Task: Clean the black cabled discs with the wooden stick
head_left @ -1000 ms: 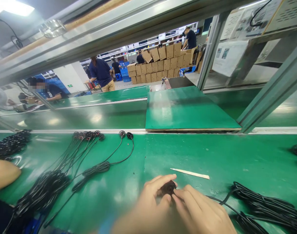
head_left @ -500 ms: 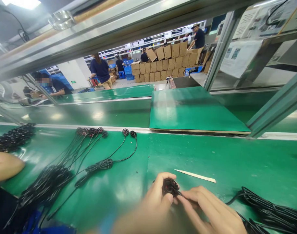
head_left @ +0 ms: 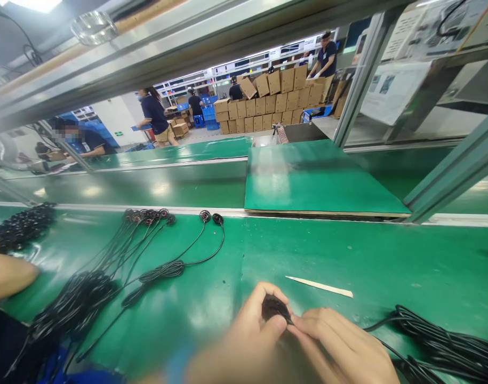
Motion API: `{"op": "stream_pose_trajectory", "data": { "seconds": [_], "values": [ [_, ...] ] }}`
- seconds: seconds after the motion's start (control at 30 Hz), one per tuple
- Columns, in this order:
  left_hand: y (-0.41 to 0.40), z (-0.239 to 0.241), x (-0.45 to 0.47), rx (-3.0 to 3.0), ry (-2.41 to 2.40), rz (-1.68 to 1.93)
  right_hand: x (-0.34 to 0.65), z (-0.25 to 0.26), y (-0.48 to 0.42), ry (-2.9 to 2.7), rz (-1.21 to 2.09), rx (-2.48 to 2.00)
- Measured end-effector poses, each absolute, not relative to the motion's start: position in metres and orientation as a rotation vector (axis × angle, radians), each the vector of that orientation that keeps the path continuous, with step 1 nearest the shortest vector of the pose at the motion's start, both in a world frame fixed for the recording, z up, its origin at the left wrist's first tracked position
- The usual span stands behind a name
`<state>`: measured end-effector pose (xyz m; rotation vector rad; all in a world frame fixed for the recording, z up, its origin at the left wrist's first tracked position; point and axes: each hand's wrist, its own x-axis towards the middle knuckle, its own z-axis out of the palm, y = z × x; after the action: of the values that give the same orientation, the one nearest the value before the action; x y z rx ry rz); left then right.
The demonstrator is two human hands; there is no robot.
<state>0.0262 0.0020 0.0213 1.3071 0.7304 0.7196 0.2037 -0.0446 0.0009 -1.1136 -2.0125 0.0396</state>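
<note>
My left hand (head_left: 256, 326) is closed round a small round black part (head_left: 274, 308), with thumb and index finger curled about its rim. The part is tilted and its far side is hidden by my fingers. Close against its right edge, my right hand (head_left: 342, 338) pinches the black cable where it meets the part; the fingertips cover most of that spot. Just beyond my hands lies a thin pale pointed stick (head_left: 319, 286) on the green bench mat (head_left: 212, 298). A coiled black cable (head_left: 436, 336) rests to the right of my right hand.
Several cables with round black ends (head_left: 150, 216) lie to the left, their coils bundled (head_left: 76, 298). A co-worker's arm (head_left: 9, 274) reaches in beside a dark heap of parts (head_left: 23, 226). A raised green board (head_left: 308, 178) and metal frame posts (head_left: 460, 165) stand behind.
The round part has turned in my left hand, showing a darker, more slanted side. My right fingers have drawn closer to its edge. Persons in the background have shifted their stance.
</note>
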Motion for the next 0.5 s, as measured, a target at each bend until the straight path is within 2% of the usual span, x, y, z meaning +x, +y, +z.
{"op": "stream_pose_trajectory", "data": {
  "seconds": [0.2,0.4,0.5],
  "values": [
    [-0.003,0.024,0.031,1.295,0.768,0.774,0.202,0.001,-0.045,-1.982,0.097,-1.153],
    [0.006,0.021,0.028,1.905,0.786,0.810,0.202,0.001,-0.044,-2.001,-0.153,-1.165],
    [0.008,0.020,0.025,1.991,0.734,0.773,0.203,0.002,-0.045,-1.998,-0.101,-1.154]
  ]
}}
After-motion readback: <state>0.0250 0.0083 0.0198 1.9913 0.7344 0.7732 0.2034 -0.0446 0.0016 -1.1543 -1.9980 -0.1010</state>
